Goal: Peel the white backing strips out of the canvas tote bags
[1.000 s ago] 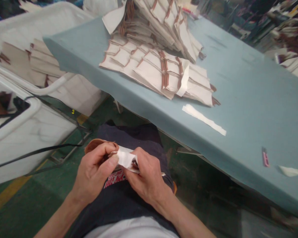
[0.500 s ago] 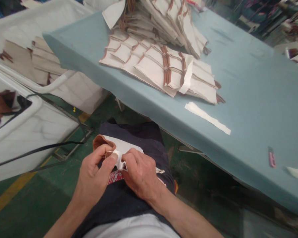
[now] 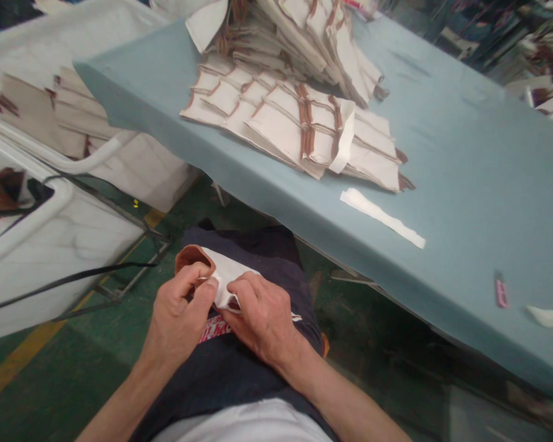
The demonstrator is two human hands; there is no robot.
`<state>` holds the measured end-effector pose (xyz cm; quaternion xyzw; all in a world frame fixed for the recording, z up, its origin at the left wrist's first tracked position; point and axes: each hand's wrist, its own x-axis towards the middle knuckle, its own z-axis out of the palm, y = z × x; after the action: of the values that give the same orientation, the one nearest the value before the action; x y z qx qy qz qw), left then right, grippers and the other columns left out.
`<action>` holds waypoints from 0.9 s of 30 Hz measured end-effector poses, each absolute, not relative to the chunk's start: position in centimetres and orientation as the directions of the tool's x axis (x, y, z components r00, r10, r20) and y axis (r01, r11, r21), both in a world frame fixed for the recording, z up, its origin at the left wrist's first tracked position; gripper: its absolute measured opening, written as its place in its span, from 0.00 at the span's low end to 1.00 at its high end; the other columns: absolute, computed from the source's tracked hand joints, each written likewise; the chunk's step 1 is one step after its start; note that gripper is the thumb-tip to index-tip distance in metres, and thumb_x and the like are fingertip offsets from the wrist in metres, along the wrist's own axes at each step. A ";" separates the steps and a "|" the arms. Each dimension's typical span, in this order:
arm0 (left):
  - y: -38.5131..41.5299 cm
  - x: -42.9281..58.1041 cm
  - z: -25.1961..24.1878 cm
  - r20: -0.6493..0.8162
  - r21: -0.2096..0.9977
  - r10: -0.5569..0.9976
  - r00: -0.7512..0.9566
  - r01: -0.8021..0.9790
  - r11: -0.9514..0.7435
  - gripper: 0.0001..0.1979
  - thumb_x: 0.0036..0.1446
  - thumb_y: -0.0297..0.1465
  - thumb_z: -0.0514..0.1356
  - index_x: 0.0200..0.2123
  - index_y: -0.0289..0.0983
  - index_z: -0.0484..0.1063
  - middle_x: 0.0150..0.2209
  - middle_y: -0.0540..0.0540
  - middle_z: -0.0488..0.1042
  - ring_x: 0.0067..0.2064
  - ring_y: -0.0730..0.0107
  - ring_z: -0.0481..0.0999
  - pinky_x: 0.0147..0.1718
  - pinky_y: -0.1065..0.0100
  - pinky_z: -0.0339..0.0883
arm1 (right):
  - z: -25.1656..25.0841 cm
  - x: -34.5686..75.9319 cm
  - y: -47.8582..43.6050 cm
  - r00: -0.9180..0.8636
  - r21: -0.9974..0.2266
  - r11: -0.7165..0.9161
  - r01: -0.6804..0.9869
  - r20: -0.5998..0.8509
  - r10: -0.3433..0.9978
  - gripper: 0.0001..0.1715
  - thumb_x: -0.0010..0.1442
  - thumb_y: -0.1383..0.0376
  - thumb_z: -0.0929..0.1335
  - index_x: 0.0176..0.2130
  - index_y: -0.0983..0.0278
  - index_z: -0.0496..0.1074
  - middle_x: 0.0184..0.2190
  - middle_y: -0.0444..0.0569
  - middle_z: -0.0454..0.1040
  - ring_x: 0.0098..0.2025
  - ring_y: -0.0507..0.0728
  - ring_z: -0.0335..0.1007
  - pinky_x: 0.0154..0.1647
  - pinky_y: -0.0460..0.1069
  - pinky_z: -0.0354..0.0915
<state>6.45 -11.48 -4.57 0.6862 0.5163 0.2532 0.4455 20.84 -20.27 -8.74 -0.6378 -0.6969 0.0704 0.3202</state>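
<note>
Over my lap I hold a white fabric piece with a brown inner side (image 3: 233,263), its near end curled open so the brown shows. My left hand (image 3: 182,304) pinches its near edge between thumb and fingers. On the other side, my right hand (image 3: 262,310) has its fingers curled around the white cloth, with a small fold standing between the two hands. The fingertips of both hands are partly hidden by the cloth. Beneath lies a dark apron (image 3: 267,245) with a red and white printed patch (image 3: 214,329).
On the blue-covered table (image 3: 461,184) lie stacked cream fabric pieces with brown edges (image 3: 281,116), a loose white strip (image 3: 382,218), a pink-handled cutter (image 3: 501,291) and a white scrap (image 3: 547,316). White bins (image 3: 87,215) with fabric pieces stand at left, near a black strap (image 3: 74,285).
The bunched white cloth between my hands is now spread flatter, and my right fingers have shifted slightly away from my left ones. Both hands still hold the piece.
</note>
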 end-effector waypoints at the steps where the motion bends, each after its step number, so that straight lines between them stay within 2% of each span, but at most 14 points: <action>1: -11.3 6.2 -4.6 -0.092 0.874 0.936 0.339 0.478 -0.087 0.10 0.59 0.39 0.60 0.27 0.42 0.74 0.28 0.52 0.76 0.31 0.64 0.75 0.32 0.66 0.67 | -8.6 21.0 -20.4 0.028 -0.540 0.176 0.823 0.349 0.937 0.16 0.80 0.53 0.68 0.43 0.60 0.75 0.34 0.48 0.79 0.36 0.57 0.75 0.36 0.51 0.62; 3: -11.0 5.8 -4.7 -0.074 0.880 0.936 0.345 0.464 -0.102 0.10 0.60 0.39 0.61 0.29 0.42 0.76 0.33 0.50 0.80 0.36 0.61 0.78 0.37 0.65 0.70 | -8.4 21.3 -20.7 0.066 -0.613 0.160 0.774 0.329 0.942 0.22 0.78 0.45 0.69 0.42 0.60 0.76 0.33 0.48 0.80 0.36 0.57 0.76 0.37 0.50 0.63; 6: -10.5 5.5 -4.4 -0.111 0.876 0.928 0.355 0.476 -0.077 0.13 0.62 0.40 0.61 0.27 0.43 0.74 0.27 0.52 0.76 0.30 0.63 0.74 0.31 0.66 0.67 | -8.2 21.4 -21.2 0.156 -0.744 0.094 0.662 0.258 0.953 0.28 0.76 0.41 0.69 0.37 0.60 0.75 0.27 0.45 0.78 0.29 0.55 0.71 0.34 0.49 0.60; 8: -10.4 5.5 -4.2 -0.122 0.876 0.924 0.363 0.477 -0.072 0.14 0.62 0.41 0.61 0.26 0.43 0.74 0.24 0.53 0.73 0.27 0.65 0.71 0.27 0.66 0.64 | -7.8 21.5 -21.4 0.200 -0.837 0.030 0.547 0.165 0.966 0.28 0.76 0.42 0.69 0.34 0.60 0.74 0.23 0.42 0.73 0.24 0.52 0.65 0.31 0.49 0.57; 11: -10.1 5.8 -3.9 -0.090 0.890 0.922 0.375 0.445 -0.095 0.13 0.61 0.41 0.62 0.27 0.42 0.76 0.26 0.52 0.75 0.27 0.65 0.73 0.27 0.67 0.65 | -6.6 21.6 -21.4 0.242 -0.924 -0.106 0.368 -0.014 0.970 0.25 0.77 0.49 0.67 0.32 0.59 0.72 0.20 0.39 0.68 0.22 0.51 0.59 0.28 0.48 0.54; 15: -9.9 6.8 -4.2 -0.068 0.904 0.935 0.349 0.417 -0.090 0.11 0.59 0.39 0.64 0.26 0.42 0.75 0.26 0.52 0.74 0.26 0.67 0.70 0.25 0.68 0.64 | -5.1 21.8 -21.9 0.238 -0.921 -0.315 0.229 -0.261 0.936 0.24 0.76 0.52 0.66 0.29 0.59 0.69 0.19 0.38 0.66 0.22 0.51 0.59 0.26 0.47 0.52; 17: -9.8 7.5 -4.6 -0.084 0.920 0.937 0.338 0.387 -0.057 0.11 0.58 0.39 0.63 0.25 0.42 0.73 0.24 0.53 0.72 0.26 0.67 0.69 0.25 0.68 0.62 | -5.1 21.6 -22.4 0.193 -0.914 -0.382 0.135 -0.354 0.915 0.28 0.78 0.49 0.64 0.29 0.59 0.68 0.19 0.39 0.67 0.21 0.50 0.60 0.26 0.47 0.53; 20: -9.5 8.4 -4.9 -0.112 0.938 0.935 0.336 0.346 -0.013 0.11 0.58 0.39 0.62 0.25 0.42 0.74 0.23 0.53 0.71 0.25 0.67 0.69 0.24 0.68 0.63 | -6.1 21.6 -23.5 0.124 -0.894 -0.447 -0.038 -0.448 0.885 0.35 0.79 0.41 0.61 0.32 0.61 0.72 0.19 0.39 0.67 0.20 0.50 0.58 0.24 0.46 0.54; 23: -9.1 8.8 -4.8 -0.118 0.950 0.938 0.325 0.313 0.011 0.12 0.57 0.39 0.62 0.23 0.42 0.72 0.23 0.53 0.70 0.23 0.68 0.67 0.21 0.68 0.60 | -6.9 22.3 -24.4 0.155 -0.902 -0.432 0.011 -0.425 0.892 0.37 0.79 0.38 0.60 0.34 0.62 0.73 0.20 0.39 0.66 0.22 0.50 0.58 0.26 0.46 0.54; 27: -7.9 9.0 -3.9 -0.082 0.964 0.944 0.321 0.265 -0.007 0.13 0.56 0.41 0.63 0.24 0.40 0.75 0.30 0.48 0.78 0.26 0.67 0.70 0.23 0.68 0.62 | -7.1 23.5 -25.5 0.212 -0.895 -0.320 0.312 -0.263 0.941 0.35 0.81 0.43 0.60 0.30 0.60 0.69 0.23 0.42 0.70 0.27 0.53 0.66 0.31 0.49 0.58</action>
<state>8.99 -7.94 -3.87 0.6286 0.4809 0.3292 0.5150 23.45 -25.53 -7.06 -0.6881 -0.4553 0.4321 0.3642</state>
